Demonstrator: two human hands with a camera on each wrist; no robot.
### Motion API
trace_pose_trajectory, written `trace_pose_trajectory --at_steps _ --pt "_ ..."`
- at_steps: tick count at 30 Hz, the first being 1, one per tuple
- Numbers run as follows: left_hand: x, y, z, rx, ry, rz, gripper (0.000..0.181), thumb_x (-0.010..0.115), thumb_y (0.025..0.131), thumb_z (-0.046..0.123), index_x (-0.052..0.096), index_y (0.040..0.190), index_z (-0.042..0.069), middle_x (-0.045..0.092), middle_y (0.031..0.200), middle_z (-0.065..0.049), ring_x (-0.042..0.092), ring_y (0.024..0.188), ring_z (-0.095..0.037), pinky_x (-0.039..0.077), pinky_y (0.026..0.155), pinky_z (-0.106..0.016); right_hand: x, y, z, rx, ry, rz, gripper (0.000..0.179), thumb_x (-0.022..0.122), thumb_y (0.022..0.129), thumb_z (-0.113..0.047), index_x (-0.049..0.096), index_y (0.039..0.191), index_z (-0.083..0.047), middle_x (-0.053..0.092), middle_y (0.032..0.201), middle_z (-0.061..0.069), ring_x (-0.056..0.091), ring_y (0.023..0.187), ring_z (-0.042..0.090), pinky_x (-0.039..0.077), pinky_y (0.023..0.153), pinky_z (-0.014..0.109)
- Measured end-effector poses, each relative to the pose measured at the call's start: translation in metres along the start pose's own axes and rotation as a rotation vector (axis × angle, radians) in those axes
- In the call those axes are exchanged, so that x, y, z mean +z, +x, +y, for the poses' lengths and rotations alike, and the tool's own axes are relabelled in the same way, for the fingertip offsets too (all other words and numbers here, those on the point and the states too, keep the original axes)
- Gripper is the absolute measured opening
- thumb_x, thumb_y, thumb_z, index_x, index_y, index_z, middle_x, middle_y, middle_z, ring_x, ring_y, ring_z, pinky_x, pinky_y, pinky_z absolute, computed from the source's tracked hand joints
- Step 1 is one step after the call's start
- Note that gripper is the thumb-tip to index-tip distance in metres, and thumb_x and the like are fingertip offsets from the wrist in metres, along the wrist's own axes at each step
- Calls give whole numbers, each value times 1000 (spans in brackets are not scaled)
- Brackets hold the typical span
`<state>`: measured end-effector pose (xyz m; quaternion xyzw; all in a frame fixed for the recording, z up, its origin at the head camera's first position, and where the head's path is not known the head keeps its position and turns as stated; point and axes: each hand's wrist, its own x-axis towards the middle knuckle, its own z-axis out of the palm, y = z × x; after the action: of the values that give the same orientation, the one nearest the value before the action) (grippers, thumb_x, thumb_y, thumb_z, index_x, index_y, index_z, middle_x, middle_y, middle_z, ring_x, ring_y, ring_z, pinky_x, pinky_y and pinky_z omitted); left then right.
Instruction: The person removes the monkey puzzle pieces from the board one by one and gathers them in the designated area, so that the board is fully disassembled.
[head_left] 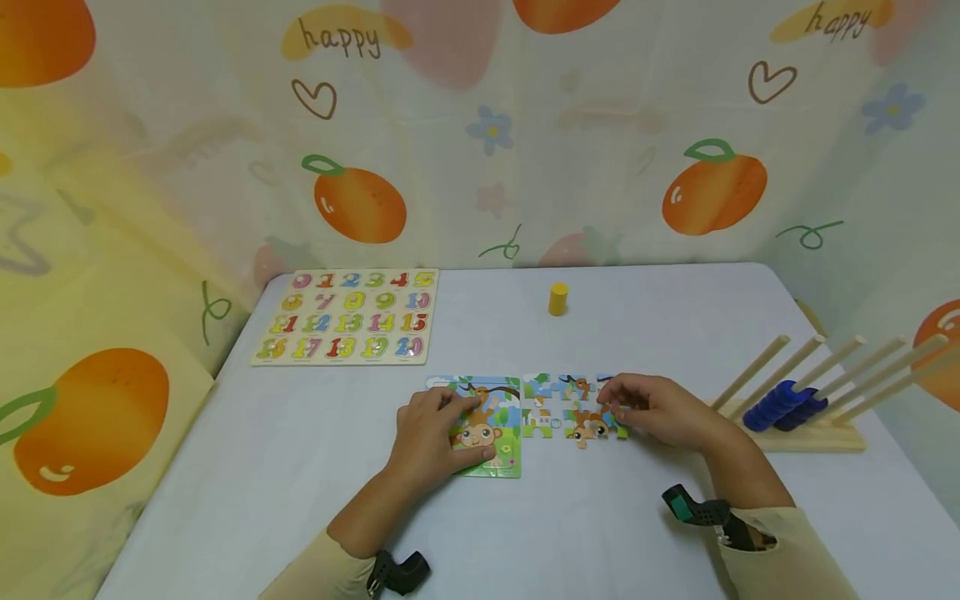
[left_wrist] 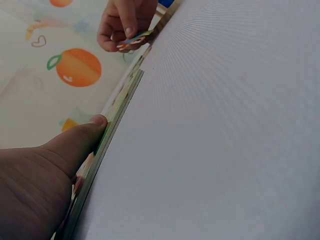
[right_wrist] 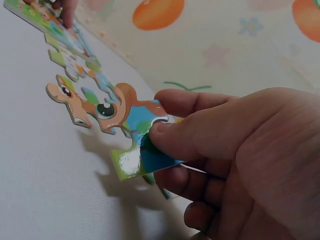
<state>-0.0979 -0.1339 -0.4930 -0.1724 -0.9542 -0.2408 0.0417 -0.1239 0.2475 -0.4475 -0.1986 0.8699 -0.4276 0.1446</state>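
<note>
My left hand (head_left: 431,429) rests on a monkey picture puzzle board (head_left: 510,458), its fingers over the upper part and thumb low on the picture. In the left wrist view the thumb (left_wrist: 82,135) lies along the board's edge. My right hand (head_left: 652,408) pinches a puzzle piece (right_wrist: 132,155) between thumb and fingers. The piece shows blue and green, with brown monkey parts beside it, raised over the table in the right wrist view. Several loose puzzle pieces (head_left: 537,421) lie between the board and the right hand.
A number board (head_left: 341,361) with colourful numerals lies at the back left. A yellow cylinder (head_left: 557,300) stands at the back middle. On the right, beside my right forearm, is a wooden peg rack (head_left: 821,440) with slanting pegs and blue rings (head_left: 776,406). A fruit-print curtain (head_left: 525,192) hangs behind.
</note>
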Motion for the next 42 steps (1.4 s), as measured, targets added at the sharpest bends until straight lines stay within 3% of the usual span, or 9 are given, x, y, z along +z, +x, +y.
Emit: trace_pose_trajectory --at_steps 6,12,33,42 --pt "0 -1 0 -3 -13 4 78 91 76 64 71 142 28 58 127 -2 48 118 -27 35 91 -48 -4 3 1 -34 -65 -3 18 73 98 -2 74 112 -13 69 98 -3 60 88 15 50 75 28" --pt "1 -1 -1 -1 -11 5 78 90 77 65 70 142 29 58 128 -1 48 119 -27 35 91 -48 -4 4 4 -48 -105 4 18 73 98 -2 75 111 -15 70 98 -5 62 90 13 52 79 29" --pt "0 -3 -1 1 -14 -2 76 87 80 65 70 144 28 57 128 -1 47 117 -25 33 91 -47 2 4 7 -55 -158 58 23 76 94 2 78 111 -12 70 103 -3 58 89 12 50 77 29" --pt "-4 -2 2 11 -22 -15 73 85 82 61 69 145 27 56 125 2 46 122 -26 33 93 -49 1 4 5 41 -135 136 15 70 100 -4 77 111 -12 69 101 -2 59 92 19 51 80 31"
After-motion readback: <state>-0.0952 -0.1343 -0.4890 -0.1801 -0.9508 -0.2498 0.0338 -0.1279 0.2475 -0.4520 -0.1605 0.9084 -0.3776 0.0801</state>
